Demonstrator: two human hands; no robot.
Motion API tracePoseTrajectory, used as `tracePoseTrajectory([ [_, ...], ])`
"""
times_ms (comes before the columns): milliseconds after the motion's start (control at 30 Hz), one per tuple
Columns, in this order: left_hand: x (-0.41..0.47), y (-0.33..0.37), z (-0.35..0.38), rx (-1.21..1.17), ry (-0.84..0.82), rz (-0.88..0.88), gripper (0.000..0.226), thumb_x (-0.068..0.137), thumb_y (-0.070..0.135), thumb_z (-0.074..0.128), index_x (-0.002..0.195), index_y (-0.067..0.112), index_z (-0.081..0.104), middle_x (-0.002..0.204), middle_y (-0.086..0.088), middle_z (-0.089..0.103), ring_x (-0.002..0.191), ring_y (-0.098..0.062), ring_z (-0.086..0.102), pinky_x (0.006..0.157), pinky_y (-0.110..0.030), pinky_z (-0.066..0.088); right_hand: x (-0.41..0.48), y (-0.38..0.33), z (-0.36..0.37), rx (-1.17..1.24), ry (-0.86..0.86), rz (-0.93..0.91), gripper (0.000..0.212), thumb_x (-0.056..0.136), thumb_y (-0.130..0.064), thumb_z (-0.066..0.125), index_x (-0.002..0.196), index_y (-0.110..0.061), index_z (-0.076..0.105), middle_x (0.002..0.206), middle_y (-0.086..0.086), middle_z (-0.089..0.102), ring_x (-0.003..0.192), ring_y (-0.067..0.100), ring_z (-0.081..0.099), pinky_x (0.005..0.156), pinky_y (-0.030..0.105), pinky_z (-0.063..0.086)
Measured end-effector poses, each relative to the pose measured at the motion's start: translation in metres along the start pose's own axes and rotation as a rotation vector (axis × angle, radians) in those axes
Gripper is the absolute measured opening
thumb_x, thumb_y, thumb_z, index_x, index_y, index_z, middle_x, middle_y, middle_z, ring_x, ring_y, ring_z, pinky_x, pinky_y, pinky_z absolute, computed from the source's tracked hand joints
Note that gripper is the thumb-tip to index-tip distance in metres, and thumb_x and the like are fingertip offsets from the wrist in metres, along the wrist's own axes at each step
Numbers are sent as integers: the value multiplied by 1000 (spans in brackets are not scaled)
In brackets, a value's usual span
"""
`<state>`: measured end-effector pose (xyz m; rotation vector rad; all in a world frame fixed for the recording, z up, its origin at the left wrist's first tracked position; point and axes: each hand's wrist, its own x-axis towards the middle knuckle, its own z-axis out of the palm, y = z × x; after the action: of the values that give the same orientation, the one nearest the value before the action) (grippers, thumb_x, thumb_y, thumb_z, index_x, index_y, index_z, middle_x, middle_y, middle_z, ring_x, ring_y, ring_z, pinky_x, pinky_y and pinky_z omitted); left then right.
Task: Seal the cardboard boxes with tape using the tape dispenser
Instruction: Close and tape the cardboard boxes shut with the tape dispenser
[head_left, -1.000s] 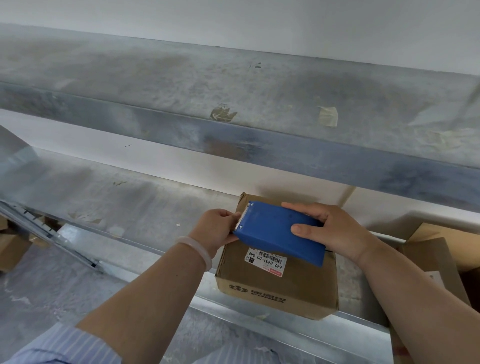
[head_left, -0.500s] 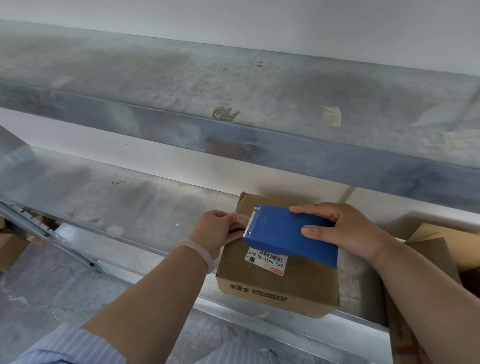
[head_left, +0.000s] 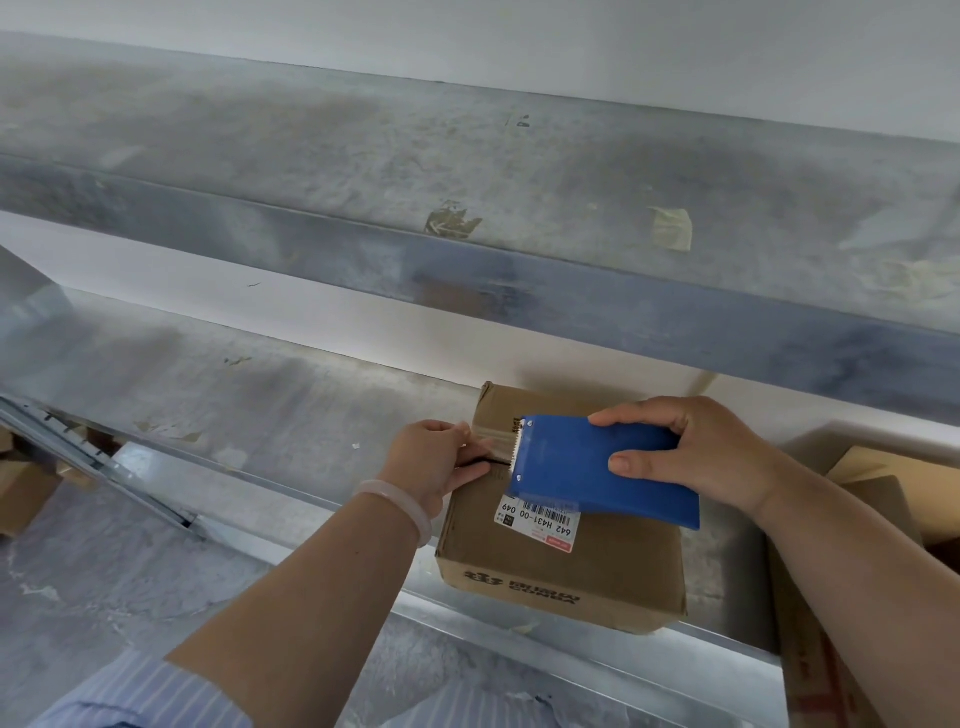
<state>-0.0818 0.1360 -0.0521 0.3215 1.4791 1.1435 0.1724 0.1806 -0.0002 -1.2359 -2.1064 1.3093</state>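
A small brown cardboard box (head_left: 561, 577) with a white barcode label sits on a metal shelf (head_left: 260, 405). My right hand (head_left: 696, 457) grips a blue tape dispenser (head_left: 597, 473) flat over the box top, its toothed edge pointing left. A short strip of clear tape (head_left: 496, 439) stretches from the teeth to my left hand (head_left: 436, 462), which pinches the tape's end at the box's left edge. A pale bracelet circles my left wrist.
Another metal shelf (head_left: 467, 208) runs overhead, with scraps of old tape stuck to it. More cardboard boxes (head_left: 883, 478) stand at the right edge, and others (head_left: 26, 493) lie low at the far left. A grey floor shows below.
The dispenser has slid to the right across the box top, and a strip of tape now shows between it and my left hand. My left hand stays at the box's left edge.
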Motion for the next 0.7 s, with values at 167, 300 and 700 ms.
tracePoseTrajectory([
  [167,-1,2,-4,-40,-1,2,9,96,11,58,100,3,59,99,-16,67,83,-23,70,61,-33,62,3,1,-3,-53,-24,7,41,61,-59,75,101,-59,67,105,-36,64,93,-9,62,70,5,46],
  [300,1,2,-14,179,61,141,11,96,17,59,93,7,63,92,-10,68,80,-19,70,56,-27,57,7,-2,1,-72,-44,-2,41,61,-59,75,101,-60,67,104,-36,63,93,-11,61,69,4,45],
  [700,7,-12,-24,164,15,159,23,99,21,53,95,2,65,85,-12,73,72,-15,68,65,-29,59,16,-5,7,-145,-84,14,46,56,-67,70,101,-66,63,104,-42,59,94,-12,59,72,12,49],
])
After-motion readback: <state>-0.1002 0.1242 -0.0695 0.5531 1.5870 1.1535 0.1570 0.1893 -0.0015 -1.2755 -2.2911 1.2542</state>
